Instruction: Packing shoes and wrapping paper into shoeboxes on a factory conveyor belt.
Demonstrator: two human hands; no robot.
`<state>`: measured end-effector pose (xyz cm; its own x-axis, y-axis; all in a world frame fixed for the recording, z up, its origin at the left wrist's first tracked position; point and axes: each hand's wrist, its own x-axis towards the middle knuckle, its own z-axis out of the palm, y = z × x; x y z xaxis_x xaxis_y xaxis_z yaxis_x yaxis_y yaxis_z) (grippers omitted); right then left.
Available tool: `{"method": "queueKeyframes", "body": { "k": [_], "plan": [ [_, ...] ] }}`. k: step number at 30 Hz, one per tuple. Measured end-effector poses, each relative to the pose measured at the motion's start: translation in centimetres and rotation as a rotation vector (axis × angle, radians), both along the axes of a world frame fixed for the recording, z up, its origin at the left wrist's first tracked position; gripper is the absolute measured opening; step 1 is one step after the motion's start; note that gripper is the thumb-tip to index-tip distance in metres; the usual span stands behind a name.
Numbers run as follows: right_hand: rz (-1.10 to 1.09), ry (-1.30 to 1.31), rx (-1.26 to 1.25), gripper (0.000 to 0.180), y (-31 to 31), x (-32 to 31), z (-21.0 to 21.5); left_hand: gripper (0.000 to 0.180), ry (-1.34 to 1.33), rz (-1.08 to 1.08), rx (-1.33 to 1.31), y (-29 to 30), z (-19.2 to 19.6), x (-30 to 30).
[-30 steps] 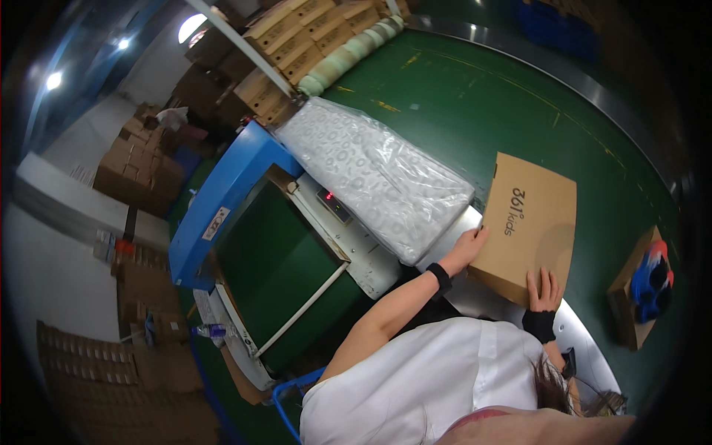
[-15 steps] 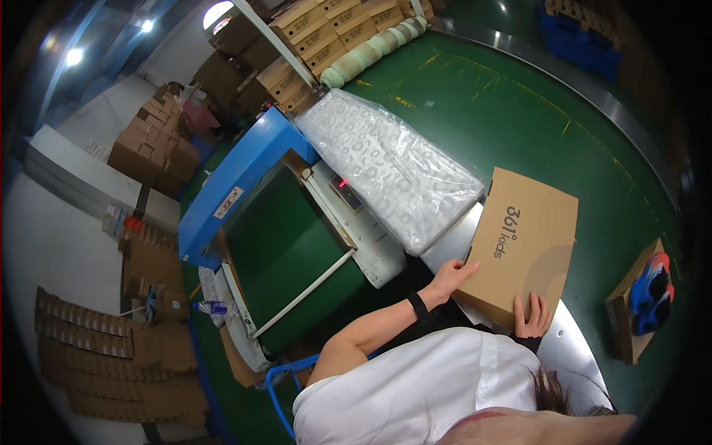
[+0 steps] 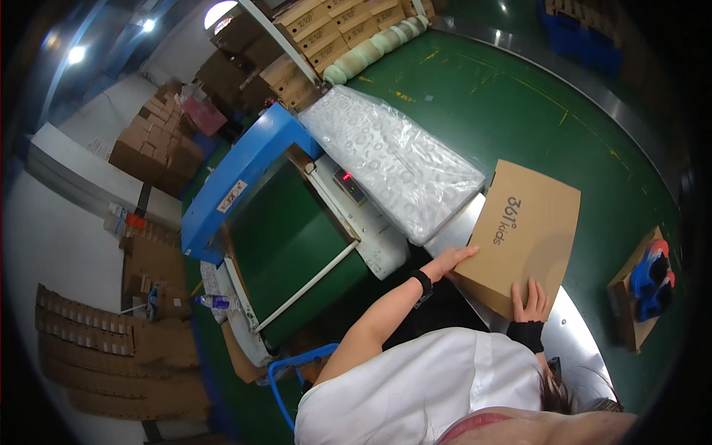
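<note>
A closed brown cardboard box (image 3: 523, 230), shaped like a shoebox, rests at a slant by the near edge of the green work surface. My left hand (image 3: 449, 262), with a black band on its wrist, grips the box at its near left corner, the thumb side against the lid edge. My right hand (image 3: 529, 300), also with a black wristband, holds the near edge, its fingers laid over the lid. What is inside the box is hidden. Left of it lies a flat stack of pale patterned sheets (image 3: 397, 159) under clear plastic.
A blue arched machine (image 3: 248, 182) with a green belt (image 3: 285, 237) stands to the left. On the right an open box (image 3: 621, 315) holds blue and red shoes (image 3: 653, 278). Stacked shoeboxes (image 3: 326, 44) and a rolled pale bundle (image 3: 378, 48) sit at the back. A person (image 3: 200, 110) is far left.
Both hands stay on the box, which is slightly farther up the view. My left forearm has straightened and shifted. The far person has come more into view.
</note>
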<state>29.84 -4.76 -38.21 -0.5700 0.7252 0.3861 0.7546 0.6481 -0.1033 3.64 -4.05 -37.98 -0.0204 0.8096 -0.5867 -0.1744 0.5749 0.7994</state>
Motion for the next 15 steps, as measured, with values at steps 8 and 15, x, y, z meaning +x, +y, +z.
{"method": "queueKeyframes", "body": {
  "k": [8, 15],
  "plan": [
    [-0.013, 0.043, 0.066, 0.033, -2.8, -1.1, 2.7, 0.062, -0.491, -0.072, 0.05, -2.2, -0.7, 0.4],
    [0.099, 0.075, 0.246, 0.029, -4.5, -6.3, 6.8, 0.045, -0.279, 0.113, 0.418, -6.1, 4.3, -5.0]
  ]
}}
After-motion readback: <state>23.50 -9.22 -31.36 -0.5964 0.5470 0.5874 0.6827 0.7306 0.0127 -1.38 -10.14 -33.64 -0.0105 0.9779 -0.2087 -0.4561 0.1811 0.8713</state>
